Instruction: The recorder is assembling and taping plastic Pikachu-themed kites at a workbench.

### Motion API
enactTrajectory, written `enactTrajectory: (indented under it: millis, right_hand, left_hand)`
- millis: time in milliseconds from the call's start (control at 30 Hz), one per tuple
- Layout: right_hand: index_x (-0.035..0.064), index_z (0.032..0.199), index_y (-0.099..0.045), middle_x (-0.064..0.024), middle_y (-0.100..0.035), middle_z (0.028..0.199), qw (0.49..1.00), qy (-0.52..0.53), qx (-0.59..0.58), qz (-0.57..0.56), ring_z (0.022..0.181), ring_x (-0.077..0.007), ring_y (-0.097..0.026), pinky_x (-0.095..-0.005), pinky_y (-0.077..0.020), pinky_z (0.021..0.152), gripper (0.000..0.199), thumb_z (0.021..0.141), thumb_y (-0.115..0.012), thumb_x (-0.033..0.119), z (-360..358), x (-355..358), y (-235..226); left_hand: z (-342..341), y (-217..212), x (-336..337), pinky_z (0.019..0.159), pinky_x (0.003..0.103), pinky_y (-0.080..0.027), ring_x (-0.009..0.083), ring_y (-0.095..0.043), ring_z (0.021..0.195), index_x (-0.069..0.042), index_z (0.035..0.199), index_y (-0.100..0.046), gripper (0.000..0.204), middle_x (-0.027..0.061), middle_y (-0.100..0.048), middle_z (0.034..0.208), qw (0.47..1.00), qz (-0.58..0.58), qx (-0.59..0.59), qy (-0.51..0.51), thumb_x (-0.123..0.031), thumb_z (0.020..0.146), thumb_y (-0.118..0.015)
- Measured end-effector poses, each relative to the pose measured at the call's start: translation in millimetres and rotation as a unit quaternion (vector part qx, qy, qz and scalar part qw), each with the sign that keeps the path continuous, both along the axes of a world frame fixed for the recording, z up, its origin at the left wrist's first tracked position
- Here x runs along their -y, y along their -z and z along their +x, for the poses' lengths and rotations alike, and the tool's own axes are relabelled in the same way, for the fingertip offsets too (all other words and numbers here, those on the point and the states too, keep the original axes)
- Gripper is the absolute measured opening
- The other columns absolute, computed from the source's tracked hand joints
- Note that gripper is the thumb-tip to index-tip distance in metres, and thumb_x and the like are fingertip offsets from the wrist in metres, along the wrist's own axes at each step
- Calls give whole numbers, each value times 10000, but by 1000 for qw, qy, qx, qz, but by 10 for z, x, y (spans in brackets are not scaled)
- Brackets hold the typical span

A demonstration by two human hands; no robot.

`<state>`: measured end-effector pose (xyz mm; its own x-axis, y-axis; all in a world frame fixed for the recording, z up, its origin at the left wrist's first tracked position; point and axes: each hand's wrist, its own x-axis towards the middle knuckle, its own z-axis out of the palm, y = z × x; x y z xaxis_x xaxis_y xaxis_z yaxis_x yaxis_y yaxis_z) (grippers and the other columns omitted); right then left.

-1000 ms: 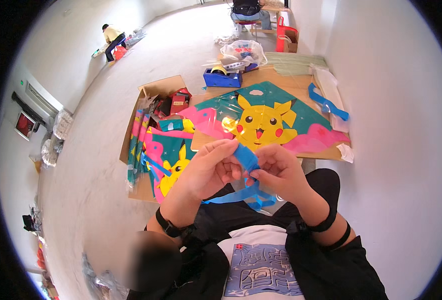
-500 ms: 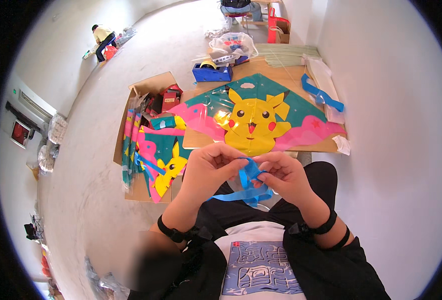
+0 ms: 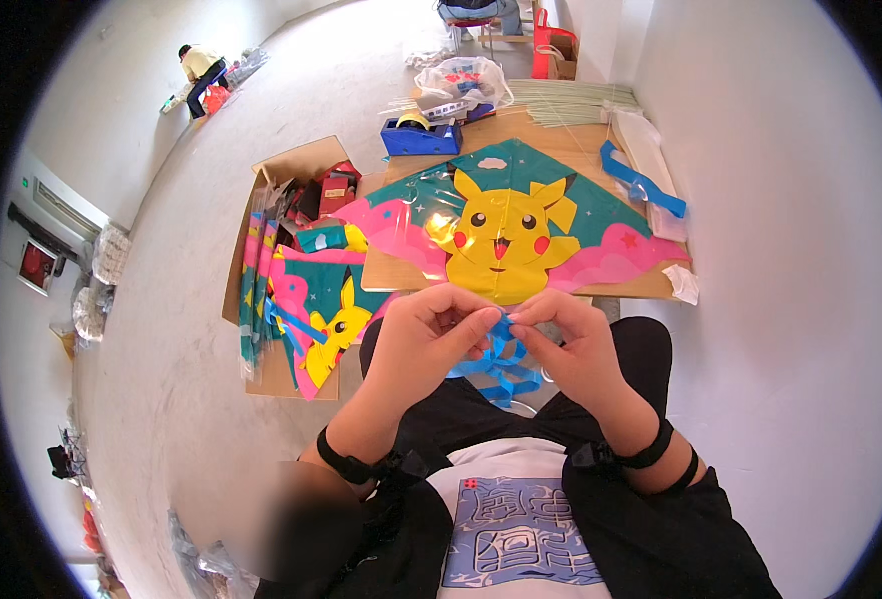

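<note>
Both hands meet over my lap, just in front of the table edge, pinching a blue ribbon (image 3: 501, 374). My left hand (image 3: 431, 334) grips it between thumb and fingertips. Close beside, my right hand (image 3: 566, 344) pinches the same piece, the fingertips nearly touching. Below the fingers the rest of the ribbon hangs in loose loops between my knees. Just beyond my hands a diamond-shaped kite (image 3: 506, 225) lies flat on the table, green and pink with a yellow cartoon figure. Its lower tip reaches the table's near edge, by my fingers.
The wooden table (image 3: 640, 288) also bears a blue tape dispenser (image 3: 421, 138), a white plastic bag (image 3: 464, 82), thin pale sticks (image 3: 576, 103) and another blue ribbon (image 3: 645, 182). At left stands a cardboard box (image 3: 236, 255) with more kites (image 3: 331, 324). A wall rises at right. Two people sit farther off.
My fingertips have come closer together on the ribbon. The spread-out blue piece between them is now bunched small, and the hanging loops have shifted.
</note>
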<state>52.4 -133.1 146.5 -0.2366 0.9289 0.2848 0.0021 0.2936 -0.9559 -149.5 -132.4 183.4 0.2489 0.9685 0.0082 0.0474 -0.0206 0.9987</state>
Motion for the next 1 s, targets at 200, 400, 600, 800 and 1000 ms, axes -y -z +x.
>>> enactTrajectory:
  millis: [200,400,600,800,1000]
  right_hand:
    - [11,919,-669,-103,-660,915,982,47,84,161,844,-209,-649,-315,-503,778,138,789,-714,-5,-1,-39,-28]
    - [40,912,-651,-30,-565,791,988,105,63,93,758,-108,-586,-239,-470,700,85,842,-694,20,314,-183,80]
    - [61,984,-588,-10,-642,803,978,84,105,-157,700,-91,-615,-245,-501,593,89,960,-588,147,1461,-752,-120]
    - [37,1068,-580,-81,-697,987,958,140,224,-111,922,-160,-687,-300,-566,723,204,979,-554,218,2160,-1703,-378]
    - [4,1143,-577,-188,-696,1004,770,305,542,140,887,-302,-695,-406,-552,801,335,889,-596,224,2653,-2774,-807]
  left_hand:
    - [-61,249,-145,601,202,-513,81,-634,667,8,1001,-636,161,46,-660,791,989,-108,102,25,-143,946,-640]
    - [-367,547,-321,616,200,-510,92,-624,709,-36,1040,-623,149,29,-648,854,948,-134,269,-108,-166,969,-606]
    - [-1716,347,-49,620,157,-496,61,-563,801,14,1201,-541,260,35,-607,995,891,-18,409,-195,-171,1024,-500]
    - [-3155,301,746,702,163,-522,77,-575,792,72,1318,-474,390,71,-633,962,857,108,397,-312,-166,1013,-522]
    - [-3341,509,1343,946,267,-543,219,-631,1063,88,1176,-518,328,161,-636,1153,766,136,263,-570,-186,998,-545]
